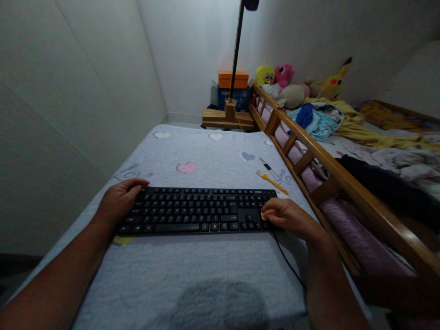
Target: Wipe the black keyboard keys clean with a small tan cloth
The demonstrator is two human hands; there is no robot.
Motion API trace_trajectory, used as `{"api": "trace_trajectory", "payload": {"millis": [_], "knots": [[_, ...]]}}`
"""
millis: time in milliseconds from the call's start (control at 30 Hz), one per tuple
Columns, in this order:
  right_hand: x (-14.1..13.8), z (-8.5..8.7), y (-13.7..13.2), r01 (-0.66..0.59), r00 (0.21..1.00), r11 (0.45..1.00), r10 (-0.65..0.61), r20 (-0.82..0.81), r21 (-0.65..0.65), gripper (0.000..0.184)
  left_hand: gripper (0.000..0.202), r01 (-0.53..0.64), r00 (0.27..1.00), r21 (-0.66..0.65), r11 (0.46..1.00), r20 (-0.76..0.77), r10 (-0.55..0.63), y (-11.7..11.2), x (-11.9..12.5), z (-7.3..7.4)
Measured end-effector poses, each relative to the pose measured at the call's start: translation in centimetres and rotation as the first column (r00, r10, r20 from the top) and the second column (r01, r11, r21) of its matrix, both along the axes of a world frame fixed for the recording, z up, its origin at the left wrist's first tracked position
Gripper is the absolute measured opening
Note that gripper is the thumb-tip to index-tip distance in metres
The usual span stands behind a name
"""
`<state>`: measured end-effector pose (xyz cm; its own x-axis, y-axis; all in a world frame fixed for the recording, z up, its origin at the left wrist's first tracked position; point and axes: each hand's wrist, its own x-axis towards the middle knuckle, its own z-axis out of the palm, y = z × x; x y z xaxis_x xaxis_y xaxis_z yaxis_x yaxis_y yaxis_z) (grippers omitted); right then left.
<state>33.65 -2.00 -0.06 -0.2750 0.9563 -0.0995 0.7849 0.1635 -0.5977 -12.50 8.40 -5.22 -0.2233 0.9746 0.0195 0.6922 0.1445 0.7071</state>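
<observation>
A black keyboard [197,211] lies across a grey blanket with heart prints [192,270]. My left hand [118,200] rests curled over the keyboard's left end, gripping its edge. At the keyboard's right end, my right hand [287,215] has its fingers pinched on a small orange object [268,212] touching the keypad corner. The black cable [288,263] runs from under that hand toward the front edge.
An orange-handled tool [272,181] and a small black-and-metal tool [269,168] lie beyond the keyboard at right. A wooden bed rail [330,162] borders the right side, with clothes and plush toys [302,85] behind. A lamp stand [235,59], wooden base and boxes [233,87] stand at the back.
</observation>
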Motion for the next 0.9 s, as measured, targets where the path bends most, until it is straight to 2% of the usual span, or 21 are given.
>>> {"api": "trace_trajectory", "payload": {"millis": [233,300,433,500,600,733,900], "knots": [[0.2,0.4,-0.4,-0.014,0.994,0.988,-0.004,-0.110,-0.155,0.011,0.041,-0.003,1.000,0.017,1.000,-0.002,0.003,0.0,0.1,0.1],[0.3,0.6,-0.4,-0.010,0.990,0.986,-0.014,-0.140,-0.164,0.012,0.041,-0.007,1.000,0.017,1.000,0.001,0.007,0.0,0.1,0.1],[0.6,0.0,0.2,0.161,0.970,0.987,-0.161,-0.180,-0.010,0.019,0.041,0.011,1.000,0.011,1.000,-0.017,-0.011,0.1,0.0,0.1],[0.6,-0.6,0.8,0.250,0.960,0.961,-0.230,-0.160,0.119,0.019,0.041,0.016,1.000,0.013,1.000,-0.021,-0.016,0.1,-0.1,0.0],[0.5,-1.4,1.5,0.289,0.957,0.917,-0.267,-0.116,0.275,0.016,0.041,0.014,1.000,0.009,1.000,-0.008,-0.014,0.1,-0.2,-0.2],[0.4,-2.0,2.1,0.270,0.962,0.912,-0.268,-0.051,0.308,0.015,0.041,0.014,1.000,-0.001,1.000,0.002,-0.014,0.0,-0.2,-0.3],[0.5,-1.5,1.7,0.252,0.967,0.935,-0.252,-0.032,0.247,0.016,0.043,0.014,1.000,-0.011,1.000,0.000,-0.014,0.0,-0.1,-0.2]]}}
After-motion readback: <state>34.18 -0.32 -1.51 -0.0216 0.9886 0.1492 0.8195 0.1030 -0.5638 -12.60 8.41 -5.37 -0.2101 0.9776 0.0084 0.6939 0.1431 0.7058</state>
